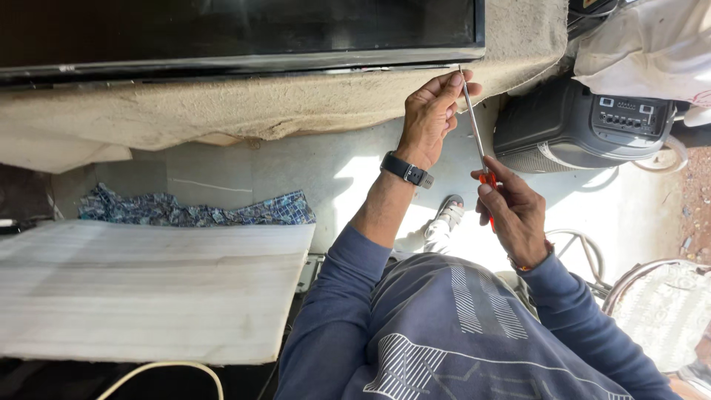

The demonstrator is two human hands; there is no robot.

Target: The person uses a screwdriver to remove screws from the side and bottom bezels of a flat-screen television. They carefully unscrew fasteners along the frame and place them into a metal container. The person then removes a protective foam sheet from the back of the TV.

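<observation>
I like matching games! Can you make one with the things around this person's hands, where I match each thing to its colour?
Things:
1. screwdriver handle
2. wristwatch
3. speaker box
4. folded cloth

Colours:
A. blue patterned
B. orange-red
C. dark grey
D. black

Pairs: 1-B, 2-D, 3-C, 4-A

The right hand grips the handle, and the left hand, the one wearing the wristwatch, pinches the metal shaft near its tip.

Bkgd: grey tiled floor (244, 170) w/ sun patches; tan cloth-covered bench (222, 111); white ribbed foam sheet (148, 289); black portable speaker (578, 126).
</observation>
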